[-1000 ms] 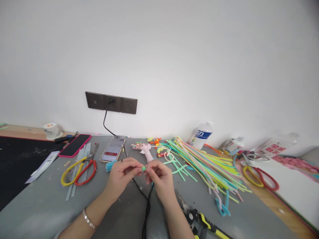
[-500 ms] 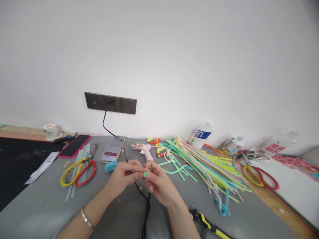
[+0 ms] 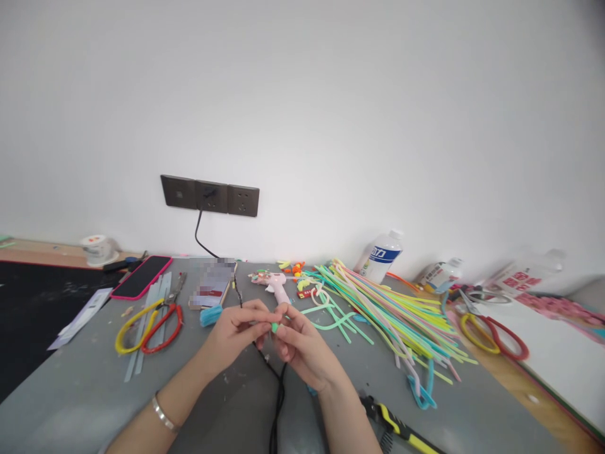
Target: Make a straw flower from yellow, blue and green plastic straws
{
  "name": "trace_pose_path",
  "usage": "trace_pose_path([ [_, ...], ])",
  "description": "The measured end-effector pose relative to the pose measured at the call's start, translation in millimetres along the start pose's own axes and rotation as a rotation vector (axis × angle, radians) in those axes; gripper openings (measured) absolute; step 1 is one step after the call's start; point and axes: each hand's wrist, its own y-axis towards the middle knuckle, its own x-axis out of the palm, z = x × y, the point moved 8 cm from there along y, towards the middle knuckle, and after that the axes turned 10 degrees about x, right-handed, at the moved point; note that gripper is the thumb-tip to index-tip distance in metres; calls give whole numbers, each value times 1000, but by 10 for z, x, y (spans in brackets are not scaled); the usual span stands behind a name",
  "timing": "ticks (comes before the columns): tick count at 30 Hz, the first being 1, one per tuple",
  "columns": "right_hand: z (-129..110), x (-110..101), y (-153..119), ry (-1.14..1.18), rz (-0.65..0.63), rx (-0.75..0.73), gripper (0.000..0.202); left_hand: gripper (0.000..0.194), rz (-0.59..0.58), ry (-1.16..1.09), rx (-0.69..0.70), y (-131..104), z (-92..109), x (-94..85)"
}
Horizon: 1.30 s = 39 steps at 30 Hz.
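Note:
Between the fingertips of both hands sits a small green piece (image 3: 275, 327), mostly covered by the fingers, so its exact kind does not show. My left hand (image 3: 239, 331) pinches it from the left, with a silver bracelet (image 3: 164, 413) on that wrist. From the right, my right hand (image 3: 300, 347) grips the same piece with thumb and forefinger, its other fingers curled. Just beyond the hands lies a pink glue gun (image 3: 278, 287). A bundle of blue pipe cleaners (image 3: 210, 316) rests beside my left hand.
Many coloured pipe cleaners (image 3: 392, 309) spread to the right. Pliers with red and yellow handles (image 3: 163, 325) and a pink-edged phone (image 3: 142, 277) lie left. A black cable (image 3: 278, 403) runs under the hands. A black-yellow tool (image 3: 401, 429), scissors (image 3: 491, 334) and a white bottle (image 3: 380, 257) stand or lie right.
Both hands stay almost in place; the fingers have shifted slightly around the green piece. Nothing else has visibly moved.

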Motion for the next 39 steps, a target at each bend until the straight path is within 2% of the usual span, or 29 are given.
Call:
trace_pose_path([
  [13, -55, -56, -10, -29, 64, -37, 30, 25, -80, 35, 23, -15, -37, 52],
  [19, -64, -35, -16, -153, 91, -62, 30, 38, -135, 338, 231, -23, 202, 77],
  [22, -63, -22, -5, -233, 80, -91, 30, 46, -181, 446, 271, -47, 259, 109],
  [27, -76, -32, 12, -264, 76, -122, 27, 41, -191, 474, 218, -60, 225, 121],
  [33, -81, -2, 16, -281, 87, -131, 28, 23, -7, 185, 30, -96, 67, 31],
  [39, -50, -4, 45, -282, 122, -135, 30, 21, -51, 262, 1, -101, 55, 53],
])
